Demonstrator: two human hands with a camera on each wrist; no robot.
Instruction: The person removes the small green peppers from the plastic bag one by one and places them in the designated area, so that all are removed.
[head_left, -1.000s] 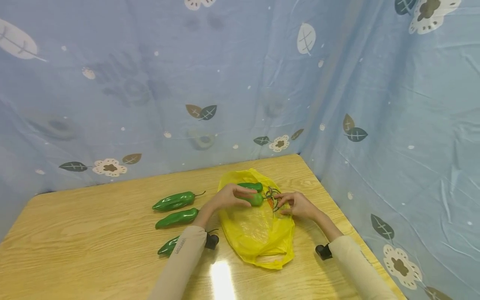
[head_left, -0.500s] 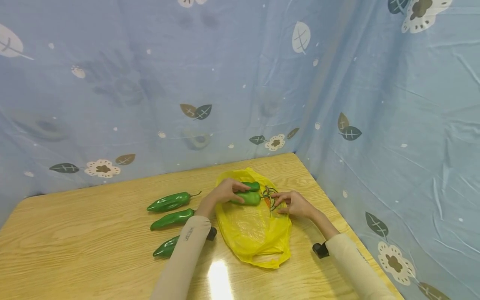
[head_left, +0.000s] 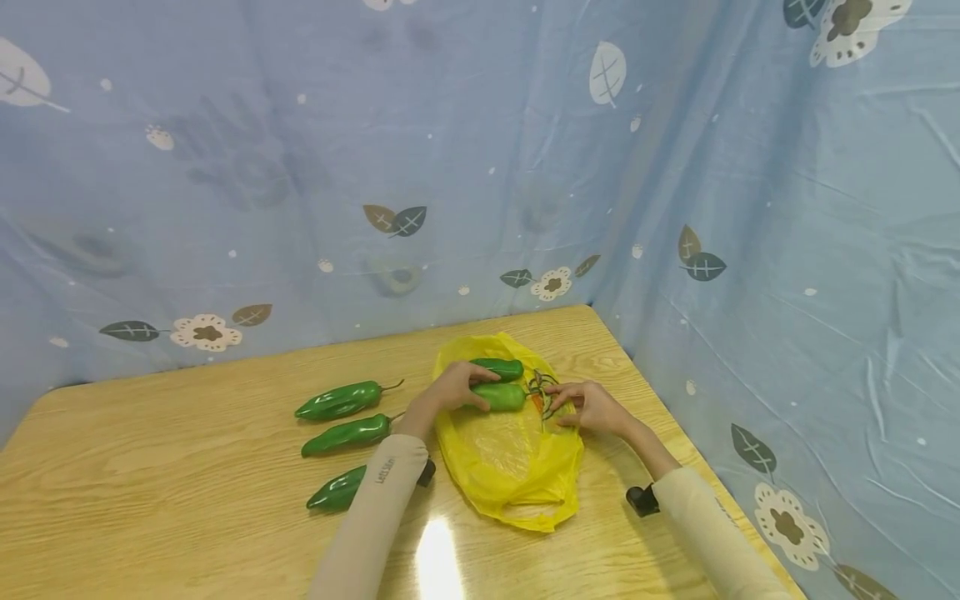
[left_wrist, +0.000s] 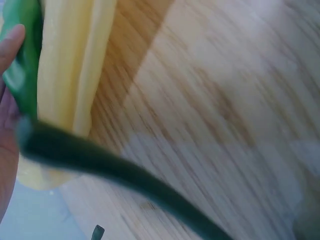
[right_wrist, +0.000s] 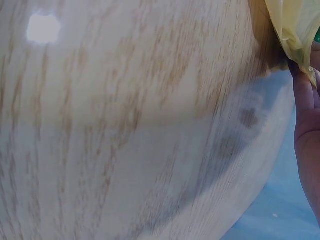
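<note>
My left hand [head_left: 454, 386] grips a green chili pepper [head_left: 502, 397] lying on a yellow plastic bag [head_left: 510, 454]. A second green pepper [head_left: 506, 368] lies just behind it on the bag. Part of the held green pepper [left_wrist: 22, 75] shows between thumb and palm in the left wrist view. At the bag's right side, by its printed patch, my right hand [head_left: 592, 407] pinches the edge. The right wrist view has that yellow bag edge [right_wrist: 290, 30] folded over the fingers, with the fingertips partly hidden.
Left of the bag, three green peppers lie in a column: a far one [head_left: 341, 401], a middle one [head_left: 348, 436] and a near one [head_left: 335, 492] partly behind my left sleeve. A blurred dark green stem [left_wrist: 125, 172] crosses the left wrist view. Patterned curtain [head_left: 450, 167] borders the wooden table [head_left: 172, 467].
My left hand has drawn slightly left along the pepper, and more of the pepper shows. My right hand stays at the bag's edge. The view has shifted a little.
</note>
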